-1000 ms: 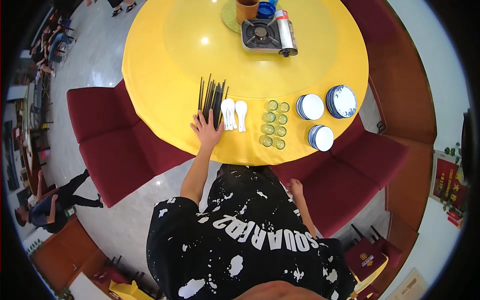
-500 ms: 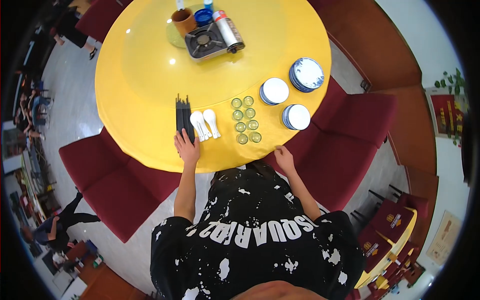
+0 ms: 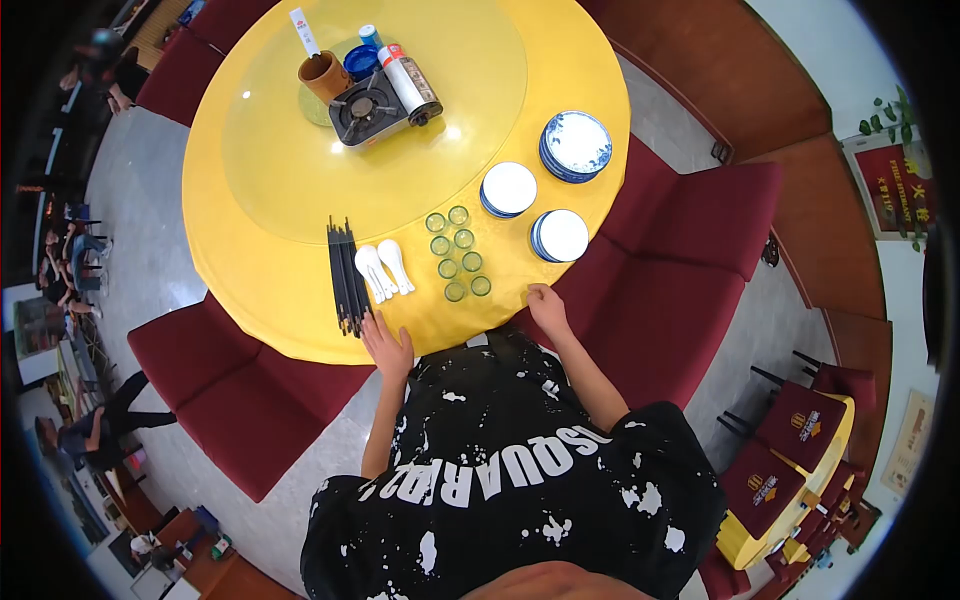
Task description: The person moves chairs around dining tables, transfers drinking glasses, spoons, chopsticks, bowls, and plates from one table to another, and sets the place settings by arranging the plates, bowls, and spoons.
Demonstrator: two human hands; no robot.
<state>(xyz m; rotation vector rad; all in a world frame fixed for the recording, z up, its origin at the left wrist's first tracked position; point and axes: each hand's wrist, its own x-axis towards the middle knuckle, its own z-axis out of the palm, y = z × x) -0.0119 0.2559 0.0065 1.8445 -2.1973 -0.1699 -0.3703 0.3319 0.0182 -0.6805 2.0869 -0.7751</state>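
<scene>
My left hand [image 3: 388, 347] lies at the table's near edge, fingers spread and nothing held. Its fingertips are by the lower ends of a bundle of black chopsticks [image 3: 345, 275]. Several white spoons [image 3: 381, 270] lie right of the chopsticks. My right hand [image 3: 547, 308] rests at the table edge with its fingers curled and nothing visible in them. Nearest to it are small green-tinted glasses [image 3: 480, 286] in two columns and a stack of white-topped dishes [image 3: 560, 236]. Another such stack [image 3: 508, 189] and a pile of blue-patterned plates [image 3: 577, 145] stand farther back.
On the glass turntable [image 3: 270, 170] over the yellow cloth [image 3: 225, 270] stand a portable gas stove [image 3: 365, 107], a gas canister [image 3: 408, 82], a brown cup [image 3: 323, 75] and a blue container [image 3: 361, 62]. Dark red chairs [image 3: 680, 250] flank me. Other people are far left.
My left hand has drawn back toward me from the chopsticks to the table edge. My right hand stays curled at the edge. The view has shifted, moving the tableware left in frame.
</scene>
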